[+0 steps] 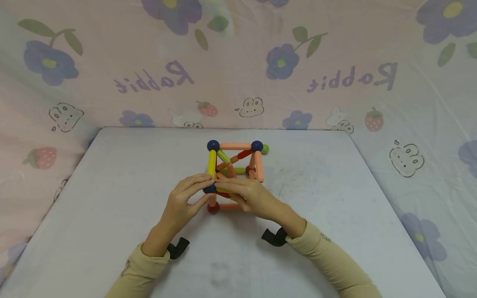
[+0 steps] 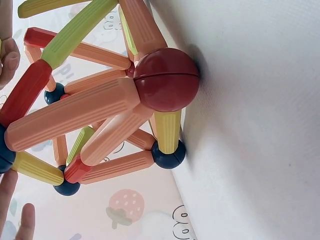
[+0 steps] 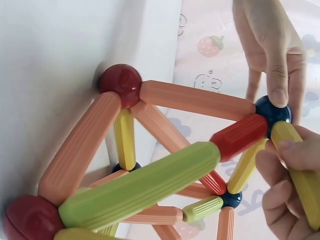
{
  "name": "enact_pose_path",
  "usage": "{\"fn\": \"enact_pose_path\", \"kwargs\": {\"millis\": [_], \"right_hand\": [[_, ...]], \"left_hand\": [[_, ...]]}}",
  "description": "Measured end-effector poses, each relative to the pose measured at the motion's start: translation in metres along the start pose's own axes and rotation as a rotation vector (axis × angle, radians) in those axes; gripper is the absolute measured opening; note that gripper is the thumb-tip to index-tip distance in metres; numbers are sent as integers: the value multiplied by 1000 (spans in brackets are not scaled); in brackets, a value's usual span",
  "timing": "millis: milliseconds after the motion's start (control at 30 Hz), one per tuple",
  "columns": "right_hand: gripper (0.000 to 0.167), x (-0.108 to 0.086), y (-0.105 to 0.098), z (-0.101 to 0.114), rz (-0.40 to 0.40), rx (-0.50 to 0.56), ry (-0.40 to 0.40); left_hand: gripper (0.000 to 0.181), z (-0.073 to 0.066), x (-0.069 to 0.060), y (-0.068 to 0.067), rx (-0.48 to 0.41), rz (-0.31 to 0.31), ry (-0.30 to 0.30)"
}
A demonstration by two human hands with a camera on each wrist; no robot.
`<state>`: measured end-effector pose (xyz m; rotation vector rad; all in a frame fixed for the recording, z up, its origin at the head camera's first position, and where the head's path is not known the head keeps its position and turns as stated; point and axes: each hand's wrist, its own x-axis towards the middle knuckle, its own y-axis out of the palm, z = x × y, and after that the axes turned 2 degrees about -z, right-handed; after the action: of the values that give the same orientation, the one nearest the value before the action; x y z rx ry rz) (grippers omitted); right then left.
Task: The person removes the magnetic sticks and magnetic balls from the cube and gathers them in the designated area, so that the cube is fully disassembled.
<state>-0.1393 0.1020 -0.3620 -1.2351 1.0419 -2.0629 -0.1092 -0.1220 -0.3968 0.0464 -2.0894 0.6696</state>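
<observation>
A cube-like frame of magnetic building rods and balls stands on the table in the head view. At its near left upper corner, my left hand pinches a dark blue ball between thumb and fingers. My right hand grips a yellow rod, whose end meets that same ball in the right wrist view. A peach rod and a red-and-green diagonal rod also run to this ball. Below it, a dark red ball rests on the table. My hands hide part of the frame's near side in the head view.
A small green ball shows beside the frame's far right corner. The white table runs back to a patterned cloth. A black wrist piece sits by the left cuff, another by the right.
</observation>
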Motion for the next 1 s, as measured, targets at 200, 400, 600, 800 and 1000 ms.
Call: {"fn": "enact_pose_path", "kwargs": {"millis": [200, 400, 600, 800, 1000], "right_hand": [[41, -2, 1, 0, -10, 29, -4], [45, -8, -3, 2, -59, 125, 62], [41, -21, -8, 1, -194, 221, 161], [38, -33, -17, -6, -373, 379, 295], [33, -41, -30, -17, -489, 463, 449]], "left_hand": [[52, 0, 0, 0, -1, -4, 10], [53, 0, 0, 0, 14, 12, -3], [51, -1, 0, 0, 14, 10, -11], [49, -2, -1, 0, 8, 11, -14], [50, -2, 0, 0, 10, 15, -24]]}}
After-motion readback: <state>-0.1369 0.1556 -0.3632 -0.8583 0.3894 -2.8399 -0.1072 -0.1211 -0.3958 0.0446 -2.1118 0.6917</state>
